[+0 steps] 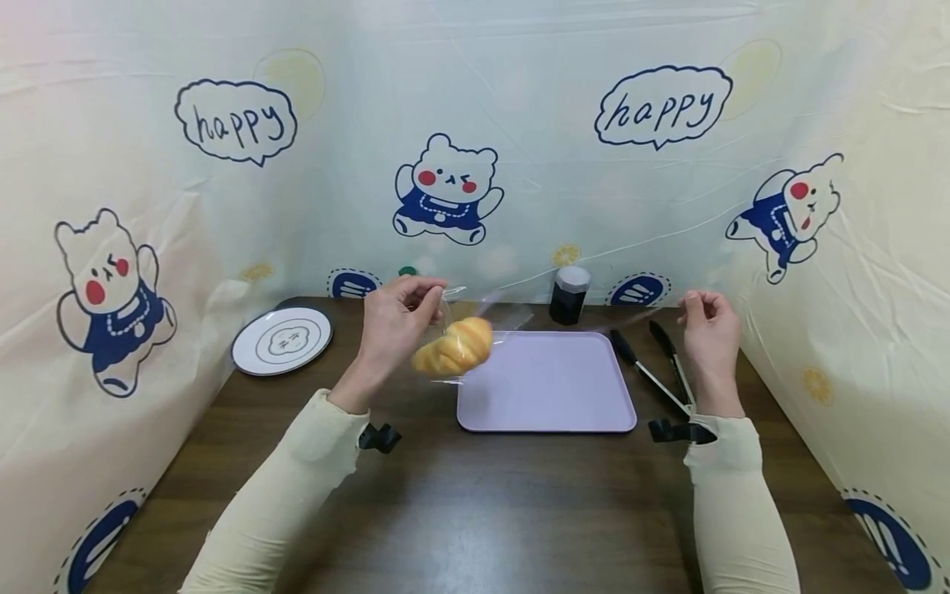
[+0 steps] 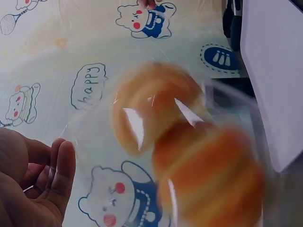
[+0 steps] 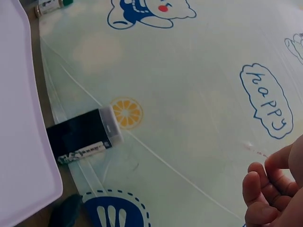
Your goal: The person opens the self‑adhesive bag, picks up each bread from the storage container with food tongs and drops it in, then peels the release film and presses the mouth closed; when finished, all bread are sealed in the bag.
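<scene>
My left hand (image 1: 395, 323) pinches the top of a clear plastic bag (image 1: 453, 292) between thumb and fingers, left of centre in the head view. Inside the bag hangs a golden-brown, croissant-like bread (image 1: 462, 345), over the left edge of the lilac tray (image 1: 549, 384). In the left wrist view the bread (image 2: 208, 170) looms large and blurred behind shiny film. My right hand (image 1: 711, 337) is raised at the right, thumb and fingertip together. They pinch a thin clear scrap of film with tiny red print (image 3: 255, 150), faintly visible in the right wrist view.
Black-handled tongs (image 1: 671, 371) lie right of the tray, below my right hand. A dark jar with a pale lid (image 1: 569, 295) stands behind the tray. At the back left sits a white plate (image 1: 252, 351). A green cap (image 1: 407, 271) shows behind my left hand.
</scene>
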`<act>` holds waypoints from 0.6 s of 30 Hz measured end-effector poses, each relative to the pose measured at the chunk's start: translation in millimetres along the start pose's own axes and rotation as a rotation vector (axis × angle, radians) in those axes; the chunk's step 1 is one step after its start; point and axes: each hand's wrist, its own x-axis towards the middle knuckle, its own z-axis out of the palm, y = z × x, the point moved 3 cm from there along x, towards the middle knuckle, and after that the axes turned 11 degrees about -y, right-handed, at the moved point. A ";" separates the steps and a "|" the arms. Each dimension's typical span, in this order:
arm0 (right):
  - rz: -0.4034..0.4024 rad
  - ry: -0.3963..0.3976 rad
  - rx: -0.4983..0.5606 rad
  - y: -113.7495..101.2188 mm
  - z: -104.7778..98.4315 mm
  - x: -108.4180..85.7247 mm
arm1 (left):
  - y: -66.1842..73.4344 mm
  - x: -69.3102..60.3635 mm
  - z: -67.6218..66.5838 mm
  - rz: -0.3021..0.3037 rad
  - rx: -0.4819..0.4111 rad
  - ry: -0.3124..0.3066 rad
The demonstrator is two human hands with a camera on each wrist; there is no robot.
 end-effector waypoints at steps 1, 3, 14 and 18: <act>-0.002 0.003 0.016 0.8 -2.3 0.5 | 0.1 -0.4 -0.8 -0.002 -0.001 0.002; 0.004 -0.006 0.059 1.7 -6.4 1.0 | -0.5 -1.2 -2.5 -0.014 0.007 0.006; 0.135 -0.206 -0.031 17.9 -27.2 8.9 | -6.1 -2.2 -10.6 -0.068 0.026 0.034; 0.156 -0.292 -0.074 20.2 -36.3 8.3 | -5.4 -2.5 -11.3 -0.054 0.011 0.027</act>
